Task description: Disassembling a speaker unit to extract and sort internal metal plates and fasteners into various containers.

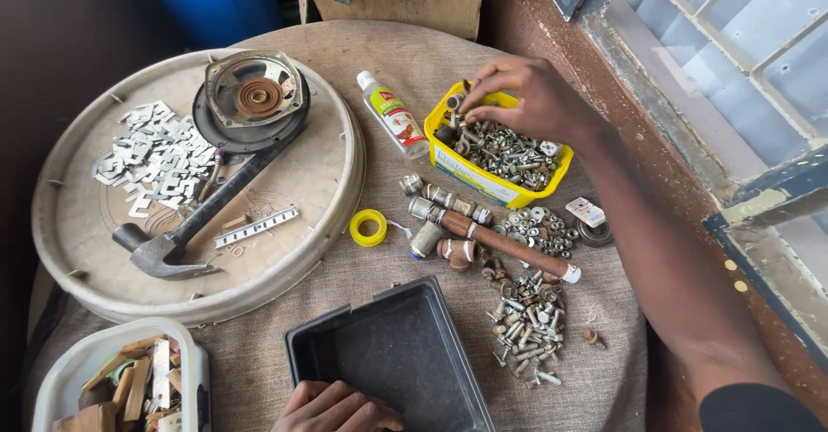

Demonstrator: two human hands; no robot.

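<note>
Over the yellow tub (448,166) of mixed nuts and bolts, the right hand (526,100) is curled with its fingertips (473,103) pinched narrowly together at the far-left corner, down among the hardware (504,152). Whether a piece is already caught between them I cannot tell; the fingers hide it. The left hand (338,408) rests with knuckles bent on the near rim of the empty black tray (397,354), which sits well in front of the tub, toward the person.

Between the tub and that tray lie a rusty pipe with fittings (483,235), a scatter of washers (542,229) and a heap of loose bolts (526,320), the heap just right of the tray. Just left of the tub stands a small white bottle (392,120) on its side; a yellow roll of tape (368,227) lies nearer, front-left of the tub. Far to the tub's left is a big round lid (341,199) carrying a hammer (177,242), a speaker frame (253,96) and metal stampings (155,152).

To pick well here, I would judge it best to take 1 piece at a time with 2 fingertips and thumb, lifting straight up so tangled bolts do not drag over the low wall. Keeping the left hand pressed on the tray would stop it sliding on the burlap cloth (414,57).
</note>
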